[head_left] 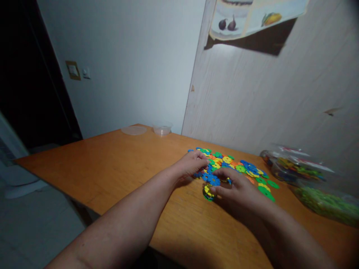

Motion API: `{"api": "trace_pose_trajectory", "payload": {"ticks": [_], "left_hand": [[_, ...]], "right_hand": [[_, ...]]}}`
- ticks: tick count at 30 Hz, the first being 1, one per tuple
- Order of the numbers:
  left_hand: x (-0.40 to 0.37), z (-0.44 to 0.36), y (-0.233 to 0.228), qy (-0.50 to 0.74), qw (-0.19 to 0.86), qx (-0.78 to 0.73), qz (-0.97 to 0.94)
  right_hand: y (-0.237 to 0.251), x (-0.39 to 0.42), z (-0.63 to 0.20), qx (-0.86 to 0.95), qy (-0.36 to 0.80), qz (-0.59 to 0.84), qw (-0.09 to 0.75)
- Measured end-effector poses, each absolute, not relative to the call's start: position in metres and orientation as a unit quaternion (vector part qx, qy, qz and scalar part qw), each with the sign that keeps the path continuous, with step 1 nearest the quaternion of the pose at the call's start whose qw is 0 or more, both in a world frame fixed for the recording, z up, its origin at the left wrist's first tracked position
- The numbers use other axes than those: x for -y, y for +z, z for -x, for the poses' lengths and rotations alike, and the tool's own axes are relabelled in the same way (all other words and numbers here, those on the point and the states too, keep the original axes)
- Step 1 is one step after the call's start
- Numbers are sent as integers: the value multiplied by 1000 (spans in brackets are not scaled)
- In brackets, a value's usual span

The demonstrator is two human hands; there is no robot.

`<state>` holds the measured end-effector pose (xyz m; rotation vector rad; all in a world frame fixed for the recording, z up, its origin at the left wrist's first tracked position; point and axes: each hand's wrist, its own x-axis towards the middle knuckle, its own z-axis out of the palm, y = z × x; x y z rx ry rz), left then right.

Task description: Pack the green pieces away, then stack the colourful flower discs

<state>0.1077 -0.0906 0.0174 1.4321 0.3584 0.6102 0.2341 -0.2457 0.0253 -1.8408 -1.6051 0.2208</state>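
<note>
Flower-shaped plastic discs [226, 160] in blue, green, yellow and orange lie in a loose pile on the table. My left hand [193, 163] is at the pile's left side, with thumb and fingers curled together; what they pinch, if anything, is hidden. To its right, my right hand [235, 186] hangs low over the front of the pile, thumb and index finger apart. Between the hands are blue discs [212, 179]. A small group of yellow and green discs [208, 191] lies just at the tip of my right thumb.
Clear bags of colourful pieces [297, 168] and green pieces [331, 201] lie along the wall at the right. At the table's far corner stand a clear plastic bowl [162, 129] and a flat clear lid [134, 130]. The wooden table [112, 164] meets the wall behind the pile.
</note>
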Motion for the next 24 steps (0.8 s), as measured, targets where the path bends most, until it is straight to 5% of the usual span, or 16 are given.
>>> {"api": "trace_pose_trajectory", "payload": {"ticks": [12, 24], "left_hand": [[67, -110, 3, 267, 556, -251, -746], [59, -96, 5, 143, 266, -268, -915]], "right_hand": [[24, 251, -237, 615, 167, 727, 255], [25, 248, -231, 615, 179, 735, 223]]}}
